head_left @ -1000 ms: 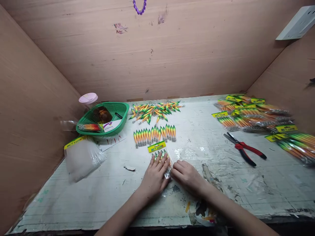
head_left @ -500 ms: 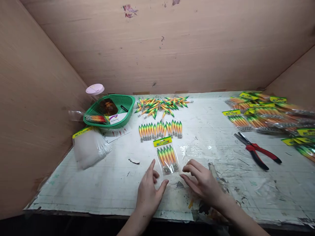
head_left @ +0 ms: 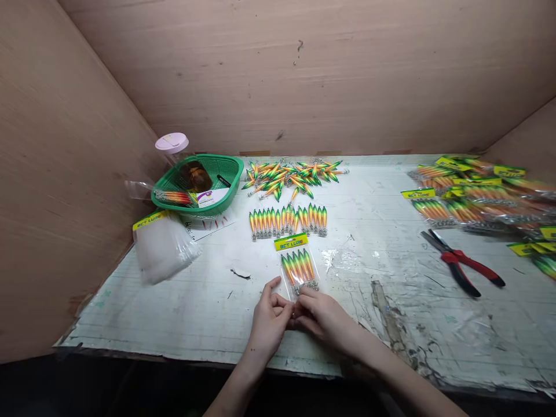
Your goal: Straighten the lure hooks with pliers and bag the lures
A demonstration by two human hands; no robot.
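A clear plastic bag of fishing lures [head_left: 297, 266] lies in front of me, its yellow-green "BCT LURE" header at the far end. Several green-and-orange lures sit side by side inside, hooks toward me. At the bag's near end, my left hand [head_left: 271, 315] pinches the plastic edge between thumb and fingers. My right hand [head_left: 324, 315] meets it there, fingertips closed on the same edge beside the hooks. The exact grip is partly hidden by the fingers. Just beyond the header runs a row of loose lures [head_left: 269, 223].
Behind the row is a heap of lures [head_left: 278, 178]. A green basket [head_left: 237, 174] and a stack of empty bags [head_left: 163, 249] are at left. Red-handled pliers [head_left: 469, 266] and a pile of packed lure bags [head_left: 473, 194] are at right. Wooden walls enclose the table.
Both hands have come together at the bag's near end and closed on its edge; before, they were apart on either side with fingers open. The camera view has shifted slightly.
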